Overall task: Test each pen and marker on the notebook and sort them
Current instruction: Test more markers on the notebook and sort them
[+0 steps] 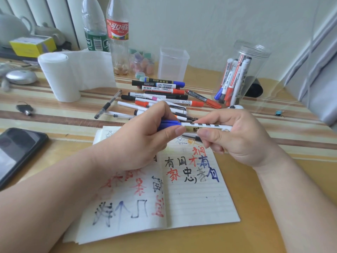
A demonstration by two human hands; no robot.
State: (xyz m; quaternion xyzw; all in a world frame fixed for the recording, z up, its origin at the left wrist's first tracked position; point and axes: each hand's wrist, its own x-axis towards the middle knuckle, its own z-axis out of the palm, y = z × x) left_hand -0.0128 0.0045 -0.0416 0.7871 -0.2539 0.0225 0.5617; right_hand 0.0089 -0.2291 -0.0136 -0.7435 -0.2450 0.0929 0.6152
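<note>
Striped counter (264, 198) carries the open notebook (197, 201) near me. Above it, my left hand (144, 139) grips the blue cap (169, 123) and my right hand (238, 141) pinches the white marker (206, 126). I judge this to be uncapping. Next comes a straight pull, then a test stroke.

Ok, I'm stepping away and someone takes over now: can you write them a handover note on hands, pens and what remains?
Left hand grips the blue cap of a white-barrelled marker; right hand holds its barrel, above the open lined notebook. The cap is on.
Done: pages carry red, black and blue test marks; several markers stand in the clear plastic jar.
Left: this marker, tested or not I cannot tell, then the loose pile of pens and markers beyond the notebook, sorting each.
</note>
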